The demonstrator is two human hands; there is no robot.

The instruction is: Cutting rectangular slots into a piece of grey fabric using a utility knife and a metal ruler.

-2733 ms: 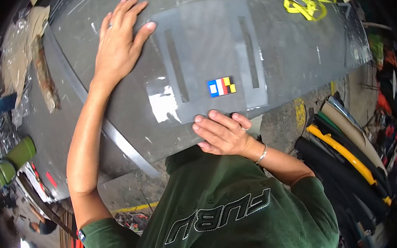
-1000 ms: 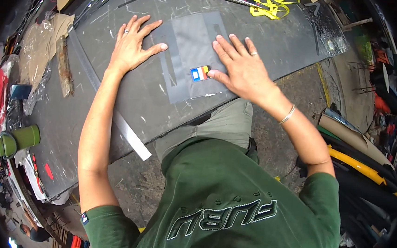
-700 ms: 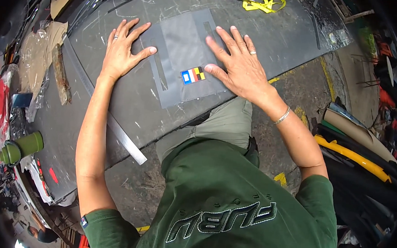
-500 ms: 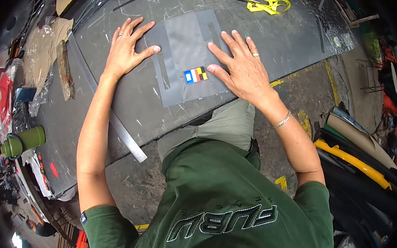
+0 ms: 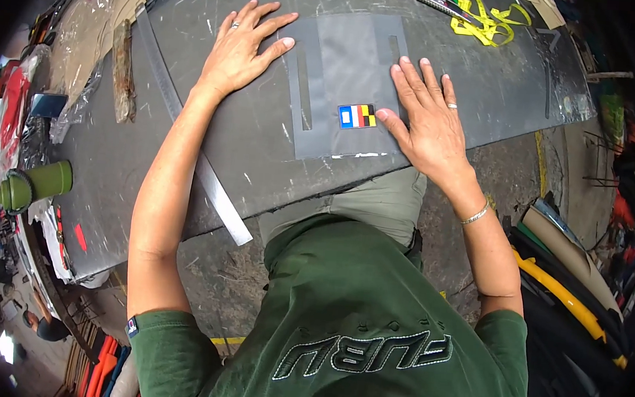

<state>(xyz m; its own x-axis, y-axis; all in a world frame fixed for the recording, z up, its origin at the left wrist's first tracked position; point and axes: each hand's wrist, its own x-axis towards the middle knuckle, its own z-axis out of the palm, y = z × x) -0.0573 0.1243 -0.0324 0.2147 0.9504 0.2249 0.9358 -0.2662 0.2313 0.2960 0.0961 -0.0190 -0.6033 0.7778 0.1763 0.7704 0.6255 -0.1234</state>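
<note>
A flat grey fabric panel (image 5: 351, 59) lies on the dark tabletop, with a long narrow slot along each side. Near its close edge sits a small rectangular patch (image 5: 357, 116) in blue, white, red, yellow and black. My left hand (image 5: 239, 54) rests palm down with fingers spread on the tabletop, its thumb at the panel's left edge. On the right border my right hand (image 5: 432, 122) is laid flat, fingers stretched out and thumb tip beside the patch. Neither hand grips anything. Under my left forearm runs a long metal ruler (image 5: 220, 198), jutting past the table's near edge.
A yellow measuring tape (image 5: 488, 21) lies at the far right beside a red-handled tool (image 5: 430, 2). Leftward are a piece of wood (image 5: 124, 71), clear plastic wrapping (image 5: 81, 68) and a green bottle (image 5: 46, 181). Rolled material (image 5: 564, 292) stands right of the table.
My view has shifted and turned, so the panel, ruler and tape appear farther right. The fingers of my right hand lie closer together along the panel's right edge. Both hands stay flat.
</note>
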